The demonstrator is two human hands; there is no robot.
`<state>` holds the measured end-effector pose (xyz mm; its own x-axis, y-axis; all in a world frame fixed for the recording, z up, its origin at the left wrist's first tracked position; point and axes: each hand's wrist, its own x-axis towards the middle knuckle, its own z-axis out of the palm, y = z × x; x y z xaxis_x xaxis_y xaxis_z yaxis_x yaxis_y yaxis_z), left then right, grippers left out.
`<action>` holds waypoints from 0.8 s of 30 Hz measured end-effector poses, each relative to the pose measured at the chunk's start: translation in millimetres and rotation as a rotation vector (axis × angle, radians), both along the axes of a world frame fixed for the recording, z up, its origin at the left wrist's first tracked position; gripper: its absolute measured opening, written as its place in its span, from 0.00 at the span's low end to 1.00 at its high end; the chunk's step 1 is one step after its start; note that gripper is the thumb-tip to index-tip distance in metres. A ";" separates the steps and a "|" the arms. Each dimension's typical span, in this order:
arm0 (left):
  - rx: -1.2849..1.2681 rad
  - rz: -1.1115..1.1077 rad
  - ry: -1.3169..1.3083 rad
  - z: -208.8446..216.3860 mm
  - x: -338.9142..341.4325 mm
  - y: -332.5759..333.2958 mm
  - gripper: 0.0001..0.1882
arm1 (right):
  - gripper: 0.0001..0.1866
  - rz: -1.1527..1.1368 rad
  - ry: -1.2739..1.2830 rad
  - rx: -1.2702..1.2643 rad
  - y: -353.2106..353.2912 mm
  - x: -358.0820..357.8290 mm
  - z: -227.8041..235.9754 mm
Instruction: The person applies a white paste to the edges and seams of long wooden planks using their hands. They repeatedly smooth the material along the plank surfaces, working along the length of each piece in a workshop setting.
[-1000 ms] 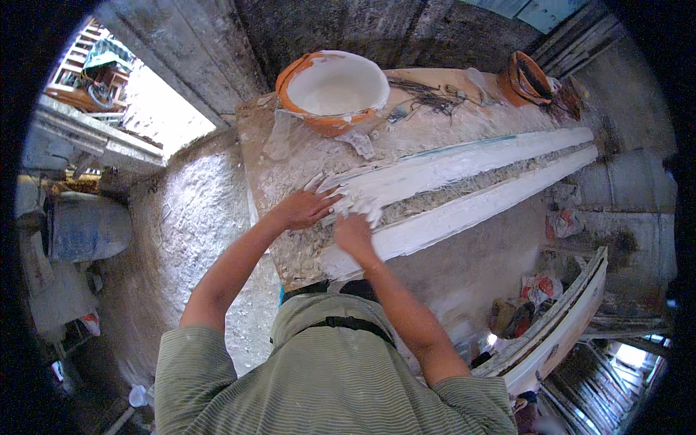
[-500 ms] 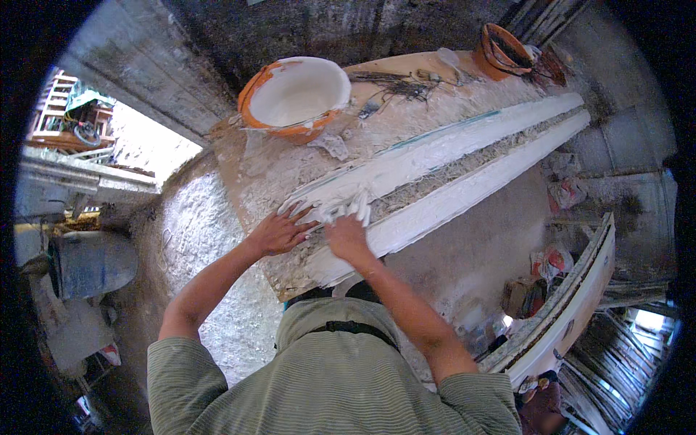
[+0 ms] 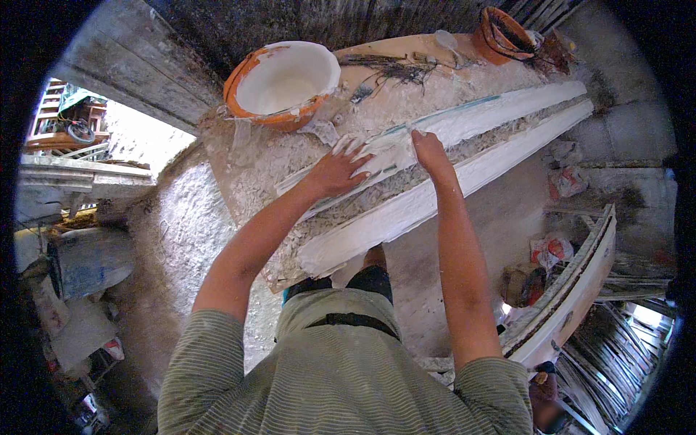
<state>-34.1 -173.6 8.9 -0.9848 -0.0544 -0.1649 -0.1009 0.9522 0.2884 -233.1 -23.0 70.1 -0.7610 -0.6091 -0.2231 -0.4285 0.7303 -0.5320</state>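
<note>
Two long white plaster strips lie side by side on the worktable, the far strip (image 3: 500,110) and the near strip (image 3: 442,206), with a rough grey groove between them. My left hand (image 3: 339,172) rests with spread fingers on the far strip, white paste on its fingertips. Further right along that strip is my right hand (image 3: 433,154), its fingers curled at the wet white surface. Whatever those fingers may hold is hidden. Thin teal lines show along the far strip's edges.
Behind my left hand stands an orange tub (image 3: 233,85) with a whitened inside. Dark wires (image 3: 395,69) and an orange bucket (image 3: 500,54) are at the table's far side. A long white moulded piece (image 3: 573,304) leans at right, near another person (image 3: 544,395).
Both hands have moved farther and to the right along the far strip and are now wider apart. The white clump under my right hand no longer shows.
</note>
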 end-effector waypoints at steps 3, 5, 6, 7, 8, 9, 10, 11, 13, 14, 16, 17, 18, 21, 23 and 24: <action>-0.002 0.007 -0.046 3.5 40.0 -13.8 0.31 | 0.21 -0.118 -0.081 -0.102 3.8 23.6 -0.7; -0.012 0.021 -0.131 10.0 75.7 -16.3 0.31 | 0.20 -0.182 -0.157 -0.207 10.3 51.0 -6.9; -0.002 0.017 -0.128 13.9 91.2 -16.9 0.31 | 0.19 -0.056 -0.054 -0.155 17.4 64.4 -9.2; 0.019 0.019 -0.165 18.2 106.9 -17.6 0.31 | 0.19 0.009 0.028 -0.048 24.1 79.0 -12.3; 0.041 0.023 -0.199 21.9 120.0 -17.0 0.31 | 0.19 0.094 0.075 0.095 27.5 86.6 -14.6; 0.059 0.041 -0.200 25.0 130.6 -15.3 0.31 | 0.18 0.251 0.125 0.092 29.7 91.7 -16.8; 0.076 0.063 -0.199 27.2 139.9 -14.4 0.31 | 0.17 0.428 0.141 0.120 30.1 94.7 -19.0; 0.096 0.085 -0.172 28.7 148.5 -12.8 0.31 | 0.17 0.596 0.165 0.145 30.0 95.9 -20.8; 0.116 0.164 -0.130 29.3 158.3 -8.6 0.31 | 0.16 0.776 0.263 0.186 24.3 91.1 -24.2; 0.130 0.208 -0.129 29.2 161.5 -7.2 0.31 | 0.15 0.844 0.331 0.162 20.3 87.2 -26.0; 0.231 0.267 -0.040 29.2 166.2 -5.0 0.32 | 0.14 0.964 0.434 0.112 13.3 79.0 -28.9; 0.290 0.309 -0.047 29.6 168.0 -4.0 0.32 | 0.14 1.016 0.469 0.085 10.2 74.8 -30.2; 0.311 0.318 -0.003 30.5 170.4 -2.9 0.32 | 0.13 1.063 0.487 0.121 8.0 71.1 -31.0; 0.380 0.363 0.028 34.6 178.6 -1.4 0.32 | 0.12 1.063 0.329 0.225 0.6 61.3 -33.2; 0.409 0.377 0.039 36.5 184.4 0.4 0.33 | 0.13 1.005 0.253 0.218 -6.1 57.1 -33.4; 0.425 0.389 0.039 36.9 187.1 0.8 0.33 | 0.13 0.943 0.233 0.236 -9.2 56.9 -33.3</action>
<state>153.0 -172.8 45.7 -0.9115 -0.3505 -0.2150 -0.4017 0.6469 0.6482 -176.2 -32.2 36.9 -0.0293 -0.9460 -0.3229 -0.9625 0.1138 -0.2461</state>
